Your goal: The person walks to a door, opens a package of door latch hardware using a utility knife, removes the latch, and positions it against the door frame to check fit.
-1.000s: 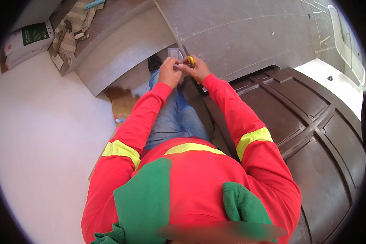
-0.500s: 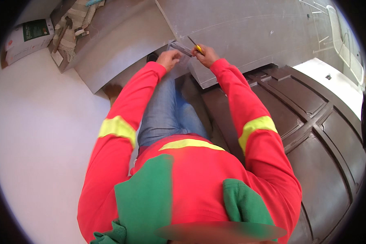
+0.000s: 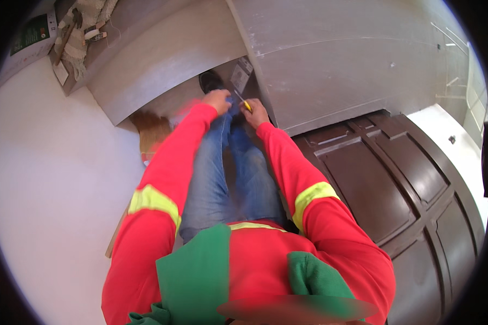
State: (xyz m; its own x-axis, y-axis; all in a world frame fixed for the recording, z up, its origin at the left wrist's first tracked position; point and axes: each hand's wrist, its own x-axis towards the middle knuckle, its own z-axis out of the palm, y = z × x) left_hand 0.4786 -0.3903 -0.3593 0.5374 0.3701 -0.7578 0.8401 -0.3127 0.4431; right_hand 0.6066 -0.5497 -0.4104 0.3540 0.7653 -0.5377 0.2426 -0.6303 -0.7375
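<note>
Head view: the clear package (image 3: 241, 74), between the hands half a second ago, now rests beyond them, near one dark shoe (image 3: 210, 81). The right hand (image 3: 256, 114) has its fingers closed round one yellow-handled tool (image 3: 247, 105); the left hand (image 3: 218, 102) is half curled, and whether it grips anything cannot be told. A gap parts the two hands; the grey block's edge (image 3: 266, 100) runs just beside the right.
</note>
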